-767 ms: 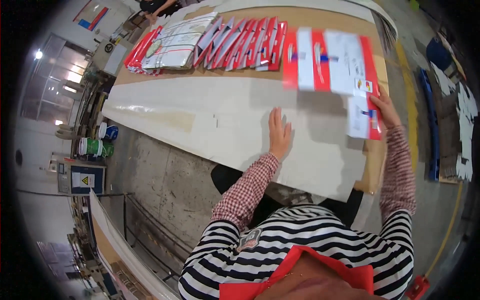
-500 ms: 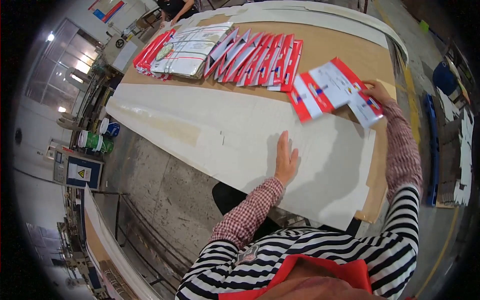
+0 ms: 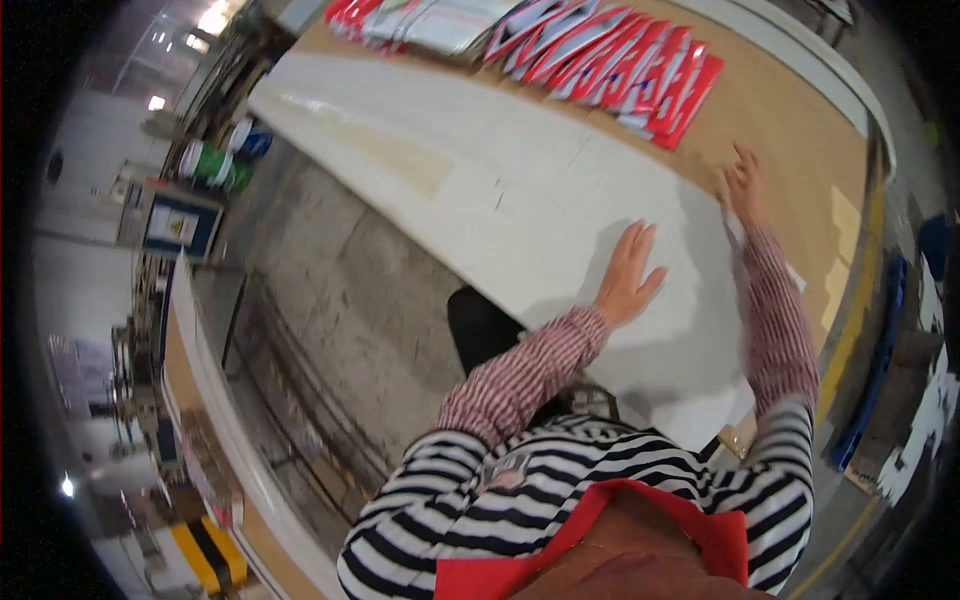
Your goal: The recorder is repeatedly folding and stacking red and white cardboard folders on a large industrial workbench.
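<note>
"Head view is up on my remote screen. State each grip."

"Left hand (image 3: 628, 278): spread, fingers extended, thumb apart, over the white sheet (image 3: 540, 190). I cannot tell whether the palm touches. Right hand (image 3: 743, 188): fingers loosely bent and apart, slightly blurred, over the brown worktop (image 3: 810, 200) near the sheet's right border."

"Locate the packets."

"I read the red-and-white packets (image 3: 620, 75) as a slanted, overlapping row on the worktop, beyond both hands. The end packet (image 3: 692, 105) is near the right hand but apart; a brown strip separates them. At the row's left end, a tied white bundle (image 3: 440, 22) lies just beside it."

"Report edges and room."

"Near edge: diagonal, crossed by the left forearm, above concrete floor (image 3: 370, 260). Far edge: a curved white strip (image 3: 800, 60). Rightward, I have bare brown surface from the right hand toward the rim."
</note>
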Demonstrator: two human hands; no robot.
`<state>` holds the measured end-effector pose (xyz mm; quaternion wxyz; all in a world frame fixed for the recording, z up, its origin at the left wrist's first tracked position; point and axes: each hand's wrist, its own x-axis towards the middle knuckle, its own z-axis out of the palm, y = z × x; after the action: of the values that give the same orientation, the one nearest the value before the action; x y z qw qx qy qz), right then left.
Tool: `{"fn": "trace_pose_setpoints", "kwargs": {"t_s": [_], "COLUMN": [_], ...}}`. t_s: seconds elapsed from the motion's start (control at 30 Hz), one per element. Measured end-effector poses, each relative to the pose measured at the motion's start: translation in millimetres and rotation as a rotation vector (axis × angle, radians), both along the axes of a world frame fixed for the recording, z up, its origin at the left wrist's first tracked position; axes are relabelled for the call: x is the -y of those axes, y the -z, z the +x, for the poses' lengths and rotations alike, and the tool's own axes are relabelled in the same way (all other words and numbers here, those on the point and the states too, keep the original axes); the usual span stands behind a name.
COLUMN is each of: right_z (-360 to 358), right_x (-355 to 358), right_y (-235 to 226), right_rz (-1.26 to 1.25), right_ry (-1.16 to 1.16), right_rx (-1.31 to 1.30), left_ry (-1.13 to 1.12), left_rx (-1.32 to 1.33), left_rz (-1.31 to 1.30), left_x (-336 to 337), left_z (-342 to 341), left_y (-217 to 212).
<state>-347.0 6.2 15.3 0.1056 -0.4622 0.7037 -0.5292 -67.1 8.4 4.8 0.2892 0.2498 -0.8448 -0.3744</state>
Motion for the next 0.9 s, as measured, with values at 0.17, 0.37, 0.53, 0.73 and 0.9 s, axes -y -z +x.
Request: {"fn": "trace_pose_setpoints", "kwargs": {"t_s": [0.17, 0.37, 0.53, 0.73, 0.9], "right_z": [110, 179, 168, 140, 144], "right_x": [-246, -325, -347, -398, -434], "right_y": [-49, -66, -36, -53, -38], "right_rz": [0.482, 0.878, 0.662, 0.661, 0.613], "right_ry": [-0.392, -0.479, -0.383, -0.115, 0.073], "right_rx": [-0.558, -0.533, -0.711, -0.504, -0.382], "left_ry": [0.044, 0.105, 0.165, 0.806, 0.884], "left_rx": [0.046, 0.158, -0.048, 0.296, 0.182], "left_rz": [-0.127, -0.264, -0.202, -0.191, -0.562], "left_x": [-7, -17, -20, -18, -81], "left_z": [-28, -42, -48, -28, 12], "left_y": [11, 19, 20, -25, -27]}}
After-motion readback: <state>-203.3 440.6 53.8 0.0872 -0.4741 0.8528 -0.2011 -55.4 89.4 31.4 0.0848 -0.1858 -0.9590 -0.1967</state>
